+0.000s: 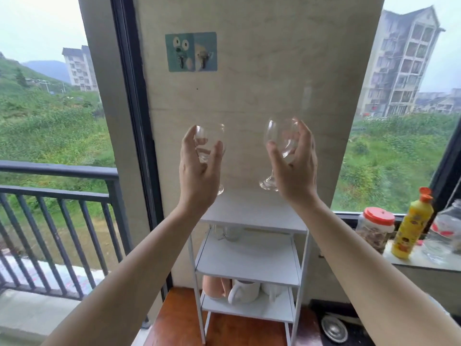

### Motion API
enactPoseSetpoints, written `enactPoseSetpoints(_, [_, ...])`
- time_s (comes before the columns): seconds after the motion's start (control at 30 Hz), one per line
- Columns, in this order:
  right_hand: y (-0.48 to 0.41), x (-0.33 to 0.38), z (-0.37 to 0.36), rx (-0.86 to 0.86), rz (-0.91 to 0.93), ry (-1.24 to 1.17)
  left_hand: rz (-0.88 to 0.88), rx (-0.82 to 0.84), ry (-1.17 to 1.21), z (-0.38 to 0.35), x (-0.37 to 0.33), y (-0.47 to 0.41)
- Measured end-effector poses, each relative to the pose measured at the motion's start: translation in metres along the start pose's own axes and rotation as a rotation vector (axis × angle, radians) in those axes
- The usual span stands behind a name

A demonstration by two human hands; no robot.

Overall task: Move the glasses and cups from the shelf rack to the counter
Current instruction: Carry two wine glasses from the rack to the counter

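A white shelf rack [252, 213] stands against the wall panel. Two clear wine glasses are at its top shelf, their feet at or just above the surface. My left hand [199, 168] wraps the bowl of the left wine glass [209, 138]. My right hand [294, 166] wraps the bowl of the right wine glass [280, 136]. A clear glass mug [227, 233] sits on the second shelf, partly hidden under the top board. On the lowest shelf are a pink cup [215, 285], a white mug [244, 290] and another white cup [272, 288].
The rack stands on a brown wooden surface [179, 320]. To the right, a window sill holds a red-lidded jar [376, 233], a yellow bottle [414, 228] and a clear glass jar [446, 233]. A dark balcony railing [57, 191] is behind the window at left. Two wall hooks [190, 52] hang above.
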State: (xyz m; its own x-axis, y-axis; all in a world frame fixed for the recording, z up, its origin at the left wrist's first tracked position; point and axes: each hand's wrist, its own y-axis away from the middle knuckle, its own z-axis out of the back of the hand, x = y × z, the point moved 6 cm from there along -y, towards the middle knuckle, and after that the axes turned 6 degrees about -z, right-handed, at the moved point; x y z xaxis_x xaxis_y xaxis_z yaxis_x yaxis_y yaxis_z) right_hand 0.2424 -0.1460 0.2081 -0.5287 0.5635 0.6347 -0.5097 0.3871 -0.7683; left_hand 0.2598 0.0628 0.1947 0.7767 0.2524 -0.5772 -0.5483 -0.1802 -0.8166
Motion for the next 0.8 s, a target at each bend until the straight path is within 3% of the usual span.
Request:
enactPoseSetpoints(0.2, [0.037,0.005,0.091,-0.156,0.036,0.12,0.032,-0.01,0.213,-0.037,-0.03,0.05])
enactPoseSetpoints(0.5, [0.092,0.0,0.266,-0.293,-0.015,0.306,0.051,0.179,0.423,-0.124,-0.135,0.143])
enactPoseSetpoints(0.8, [0.194,0.006,0.55,-0.452,-0.153,0.478,0.108,0.398,0.595,-0.242,-0.309,0.313])
